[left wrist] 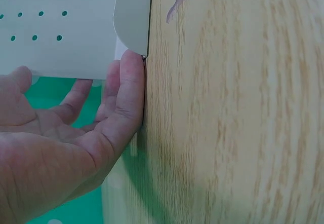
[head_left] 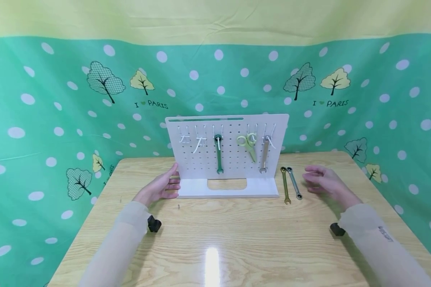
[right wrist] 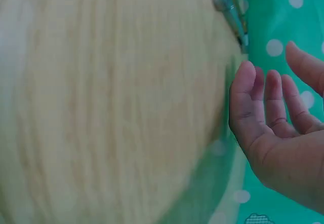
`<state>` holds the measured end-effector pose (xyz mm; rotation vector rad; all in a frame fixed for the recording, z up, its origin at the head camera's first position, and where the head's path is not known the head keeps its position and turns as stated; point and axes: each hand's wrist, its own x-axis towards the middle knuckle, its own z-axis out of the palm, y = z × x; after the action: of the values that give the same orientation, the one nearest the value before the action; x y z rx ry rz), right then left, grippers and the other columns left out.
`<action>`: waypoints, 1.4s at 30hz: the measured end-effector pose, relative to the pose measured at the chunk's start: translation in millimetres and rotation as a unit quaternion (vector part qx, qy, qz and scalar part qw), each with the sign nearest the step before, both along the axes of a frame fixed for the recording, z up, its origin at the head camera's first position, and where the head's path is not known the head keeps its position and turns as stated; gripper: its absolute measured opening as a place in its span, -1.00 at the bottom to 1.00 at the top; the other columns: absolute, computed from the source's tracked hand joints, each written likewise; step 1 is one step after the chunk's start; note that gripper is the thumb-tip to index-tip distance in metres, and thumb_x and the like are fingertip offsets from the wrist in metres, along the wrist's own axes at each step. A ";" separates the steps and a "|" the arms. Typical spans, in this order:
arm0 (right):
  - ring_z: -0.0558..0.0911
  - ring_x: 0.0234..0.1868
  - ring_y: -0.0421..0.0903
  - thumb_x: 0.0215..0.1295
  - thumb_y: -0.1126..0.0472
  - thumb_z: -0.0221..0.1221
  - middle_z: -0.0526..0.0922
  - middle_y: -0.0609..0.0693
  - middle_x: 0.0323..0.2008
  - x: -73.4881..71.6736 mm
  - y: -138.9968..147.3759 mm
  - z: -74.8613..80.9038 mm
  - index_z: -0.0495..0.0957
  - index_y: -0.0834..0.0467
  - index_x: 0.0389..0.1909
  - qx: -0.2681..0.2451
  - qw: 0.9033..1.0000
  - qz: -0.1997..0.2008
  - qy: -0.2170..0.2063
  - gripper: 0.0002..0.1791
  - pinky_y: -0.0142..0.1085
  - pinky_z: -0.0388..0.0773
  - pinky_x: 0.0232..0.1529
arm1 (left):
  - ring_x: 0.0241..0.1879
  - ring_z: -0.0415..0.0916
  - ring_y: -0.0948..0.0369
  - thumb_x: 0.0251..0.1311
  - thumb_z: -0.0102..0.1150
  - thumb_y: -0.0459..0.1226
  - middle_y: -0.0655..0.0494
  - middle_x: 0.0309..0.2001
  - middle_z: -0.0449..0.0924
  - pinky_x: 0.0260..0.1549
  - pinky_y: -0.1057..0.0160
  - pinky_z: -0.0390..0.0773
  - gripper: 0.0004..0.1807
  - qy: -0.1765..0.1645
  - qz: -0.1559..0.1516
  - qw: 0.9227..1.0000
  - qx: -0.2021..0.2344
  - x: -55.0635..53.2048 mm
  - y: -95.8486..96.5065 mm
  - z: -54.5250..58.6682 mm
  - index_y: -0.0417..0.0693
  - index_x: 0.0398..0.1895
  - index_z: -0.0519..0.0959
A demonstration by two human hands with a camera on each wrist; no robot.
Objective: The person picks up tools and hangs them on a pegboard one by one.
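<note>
At the left end of a white pegboard stand (head_left: 230,171), my left hand (head_left: 162,184) has its fingertips at the side edge, its thumb beside the upright panel. The left wrist view has the lower fingers (left wrist: 130,87) against the end of the base. Several white hooks line the panel, carrying a green wrench (head_left: 219,155), light green scissors (head_left: 250,148) and a silver wrench (head_left: 264,155). Right of the stand, a gold-toned wrench (head_left: 285,185) and a silver ratchet wrench (head_left: 294,183) lie on the table. My right hand (head_left: 323,182), fingers loosely bent, is just right of them, holding nothing.
Two sets of hooks (head_left: 199,143) at the panel's left bear no tools. The wooden table (head_left: 215,227) reaches back to a green dotted curtain (head_left: 219,85). Black wrist cameras sit under both sleeves. A small dark mark (head_left: 178,207) shows on the tabletop near the stand.
</note>
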<state>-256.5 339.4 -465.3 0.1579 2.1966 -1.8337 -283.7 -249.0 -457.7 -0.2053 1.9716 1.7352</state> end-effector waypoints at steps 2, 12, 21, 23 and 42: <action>0.63 -0.06 -0.14 0.38 0.11 0.33 0.57 -0.10 -0.03 -0.9 2.3 -5.5 0.08 0.33 0.50 -0.001 1.000 -0.001 -0.019 -0.14 -0.18 0.69 0.00 | -0.01 0.43 0.07 0.29 -0.17 0.47 -0.12 0.12 0.36 -0.02 0.06 0.66 0.00 -0.001 0.002 1.000 0.002 -0.5 0.9 -1.6 -0.11 0.49 0.16; 0.63 -0.07 -0.17 0.35 0.08 0.35 0.53 0.05 0.08 2.6 -1.5 -11.2 0.12 0.35 0.49 0.040 0.997 0.027 -0.055 -0.12 -0.17 0.69 -0.02 | -0.02 0.42 0.08 0.33 -0.20 0.44 -0.11 0.10 0.36 -0.02 0.09 0.66 -0.03 0.000 -0.005 1.000 0.000 0.8 -2.0 -0.5 -0.12 0.48 0.16; 0.66 -0.03 -0.11 0.40 0.07 0.30 0.53 0.20 0.21 -1.5 -2.9 -1.8 0.06 0.40 0.52 0.065 0.992 0.082 -0.065 -0.11 -0.13 0.70 -0.04 | -0.03 0.43 0.08 0.31 -0.20 0.45 -0.11 0.08 0.36 -0.02 0.08 0.66 -0.01 0.006 -0.009 1.000 -0.001 -2.1 -3.1 2.2 -0.13 0.49 0.15; 0.67 -0.05 -0.16 0.39 0.09 0.32 0.60 0.10 0.14 -2.4 -1.1 -2.6 0.08 0.40 0.52 0.063 0.992 0.082 -0.071 -0.11 -0.14 0.71 -0.05 | -0.03 0.43 0.08 0.31 -0.21 0.45 -0.11 0.10 0.36 -0.01 0.08 0.66 0.00 0.003 -0.009 1.000 -0.002 -2.1 -2.9 1.2 -0.13 0.51 0.14; 0.73 -0.33 -0.15 0.30 0.17 0.40 0.77 0.03 -0.26 -11.5 -19.5 3.0 0.19 0.32 0.48 0.096 0.988 0.060 -0.104 -0.15 -0.18 0.75 -0.28 | 0.00 0.43 0.07 0.33 -0.22 0.44 -0.13 0.13 0.34 -0.01 0.07 0.66 0.01 0.002 -0.011 1.000 0.001 -2.2 -3.3 0.0 -0.15 0.52 0.11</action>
<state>-268.0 319.9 -462.3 0.2382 2.1809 -1.4691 -286.0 -252.3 -457.7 -0.1797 1.9675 1.7247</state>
